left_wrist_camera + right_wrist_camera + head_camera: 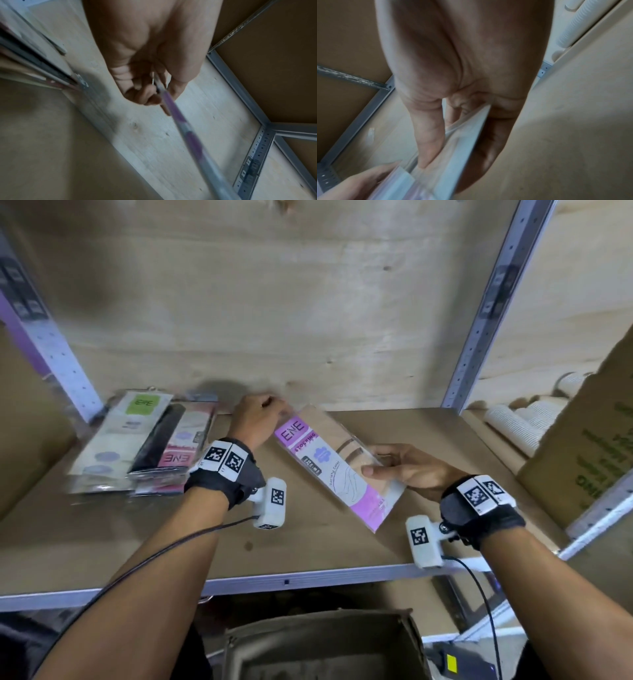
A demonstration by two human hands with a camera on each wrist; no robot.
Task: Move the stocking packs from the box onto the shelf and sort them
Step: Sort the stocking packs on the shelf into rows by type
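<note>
Purple stocking pack (337, 465) held just over the shelf (308, 546), angled, probably being lined up for a new pile right of the sorted packs (144, 440). Left hand (258, 419) pinches its top edge; right hand (407, 469) fingers (428, 142) clamp the side, thumb on top. Box (325, 645) below.

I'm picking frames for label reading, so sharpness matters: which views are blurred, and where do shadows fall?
Head view: the purple stocking pack prints sharp, while the packs on the left smear; a soft shadow sits on the back wall above the left hand. Left wrist view: the pack's edge streaks. Right wrist view: soft throughout, the right hand dim.
</note>
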